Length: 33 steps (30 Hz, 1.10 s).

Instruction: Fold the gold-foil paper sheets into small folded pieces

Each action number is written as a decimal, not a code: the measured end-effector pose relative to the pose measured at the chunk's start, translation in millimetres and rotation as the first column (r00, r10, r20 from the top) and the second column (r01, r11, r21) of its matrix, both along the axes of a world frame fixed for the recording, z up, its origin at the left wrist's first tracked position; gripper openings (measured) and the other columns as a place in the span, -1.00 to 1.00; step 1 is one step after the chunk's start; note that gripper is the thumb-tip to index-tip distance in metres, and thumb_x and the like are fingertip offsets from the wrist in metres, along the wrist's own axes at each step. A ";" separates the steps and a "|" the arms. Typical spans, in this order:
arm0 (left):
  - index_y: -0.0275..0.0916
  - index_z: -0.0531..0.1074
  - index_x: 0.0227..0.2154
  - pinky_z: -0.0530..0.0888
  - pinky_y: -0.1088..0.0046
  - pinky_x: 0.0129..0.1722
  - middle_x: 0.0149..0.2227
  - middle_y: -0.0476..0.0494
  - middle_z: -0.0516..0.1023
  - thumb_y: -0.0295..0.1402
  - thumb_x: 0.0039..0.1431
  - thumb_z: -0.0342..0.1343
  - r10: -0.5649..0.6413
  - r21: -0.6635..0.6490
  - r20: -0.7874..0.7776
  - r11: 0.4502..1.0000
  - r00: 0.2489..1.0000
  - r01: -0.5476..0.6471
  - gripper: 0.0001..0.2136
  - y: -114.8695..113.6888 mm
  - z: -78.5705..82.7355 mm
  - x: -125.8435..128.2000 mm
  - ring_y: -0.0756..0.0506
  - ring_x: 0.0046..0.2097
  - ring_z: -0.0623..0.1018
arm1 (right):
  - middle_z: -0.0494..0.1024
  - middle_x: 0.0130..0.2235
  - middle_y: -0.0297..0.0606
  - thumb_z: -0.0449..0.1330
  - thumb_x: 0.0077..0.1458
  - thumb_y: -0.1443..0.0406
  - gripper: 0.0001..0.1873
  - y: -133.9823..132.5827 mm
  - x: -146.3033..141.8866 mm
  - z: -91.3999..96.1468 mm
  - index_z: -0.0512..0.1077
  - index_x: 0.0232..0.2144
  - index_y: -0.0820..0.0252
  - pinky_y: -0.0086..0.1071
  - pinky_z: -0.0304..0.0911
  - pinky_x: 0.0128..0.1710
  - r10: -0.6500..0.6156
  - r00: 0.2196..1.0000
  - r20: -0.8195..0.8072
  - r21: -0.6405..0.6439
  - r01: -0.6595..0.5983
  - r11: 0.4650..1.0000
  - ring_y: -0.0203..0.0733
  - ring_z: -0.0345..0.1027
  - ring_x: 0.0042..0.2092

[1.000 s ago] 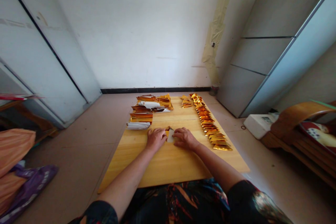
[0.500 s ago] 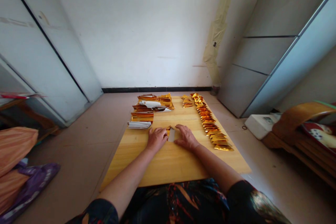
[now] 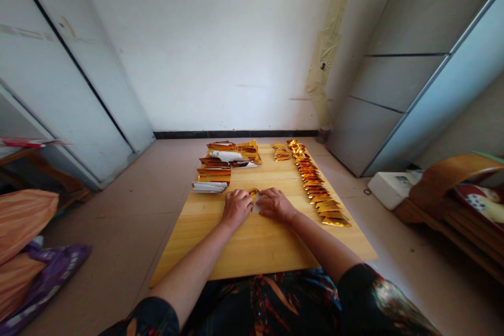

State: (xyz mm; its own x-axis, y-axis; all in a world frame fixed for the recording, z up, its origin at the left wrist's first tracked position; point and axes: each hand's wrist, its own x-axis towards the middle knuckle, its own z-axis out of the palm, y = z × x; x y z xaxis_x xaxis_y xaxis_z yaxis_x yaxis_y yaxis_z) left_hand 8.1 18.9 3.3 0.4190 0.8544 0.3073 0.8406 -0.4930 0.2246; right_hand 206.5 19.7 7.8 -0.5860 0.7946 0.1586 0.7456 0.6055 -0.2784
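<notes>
Between my hands, on the low wooden table [image 3: 189,244], lies a small piece of gold foil paper [image 3: 256,208], partly folded, its pale side showing. My left hand [image 3: 237,207] curls over the left part of it and holds it with the fingertips. From the other side my right hand [image 3: 277,205] bends its fingers onto the right part of the paper, pinching it. The fingers cover much of the piece, so the exact fold is hidden. A long row of folded gold paper pieces [image 3: 321,192] runs along the table's right side, overlapping one another.
Stacks of gold and white paper sheets [image 3: 212,175] lie at the table's back left. A smaller group of folded gold pieces [image 3: 281,152] sits at the back. Around the table are a cabinet [image 3: 388,84], a white box [image 3: 388,189] and orange and purple bags [image 3: 23,226].
My right hand has moved left onto the paper, from beside it. My left hand has shifted only slightly and stays on the paper. The row and the stacks look the same.
</notes>
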 end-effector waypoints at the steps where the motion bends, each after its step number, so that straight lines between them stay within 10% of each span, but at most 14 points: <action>1: -0.13 0.46 -0.40 0.20 0.28 -0.07 -0.22 -0.06 0.52 -0.37 0.16 0.01 -0.012 -0.010 -0.010 1.000 1.000 0.012 -0.87 0.2 0.3 0.0 -0.11 -0.09 0.39 | 0.38 0.06 -0.19 0.24 0.05 0.19 -0.69 0.8 -0.4 -1.1 0.48 -0.11 0.01 -0.20 0.06 0.01 0.013 1.000 -0.015 -0.003 -0.013 1.000 -0.08 0.16 0.06; 10: -0.15 0.48 -0.41 0.19 0.27 -0.08 -0.29 -0.06 0.54 -0.37 0.19 -0.01 -0.071 0.001 0.000 0.998 0.998 0.071 -0.83 -1.5 -0.8 -7.1 -0.08 -0.15 0.42 | 0.45 -0.15 -0.23 0.24 0.05 0.21 -0.86 5.3 -10.3 -12.6 0.55 -0.31 0.07 -0.31 0.12 -0.12 -0.017 0.991 -0.133 0.070 0.026 0.997 -0.17 0.27 -0.12; 20: -0.05 0.51 -0.33 -0.01 -0.04 0.14 -0.22 0.00 0.58 -0.47 0.15 0.00 -0.189 0.113 0.038 0.976 0.981 0.184 -0.79 -10.9 -5.0 -21.6 -0.09 -0.10 0.45 | 0.51 -0.32 -0.21 0.09 0.15 0.37 -0.82 12.1 -13.0 -18.3 0.51 -0.34 0.20 -0.42 0.26 -0.20 0.242 0.926 -0.289 0.186 -0.193 0.963 -0.26 0.35 -0.26; 33: -0.02 0.50 -0.29 -0.10 -0.14 0.18 -0.15 0.01 0.58 -0.46 0.14 0.00 -0.213 0.119 0.063 0.972 0.975 0.205 -0.77 -10.3 -11.3 -26.9 -0.10 -0.07 0.47 | 0.49 -0.27 -0.23 0.19 0.09 0.31 -0.89 11.2 -14.2 -23.4 0.53 -0.38 0.18 -0.45 0.25 -0.19 0.082 0.913 -0.400 0.054 -0.066 0.996 -0.28 0.38 -0.22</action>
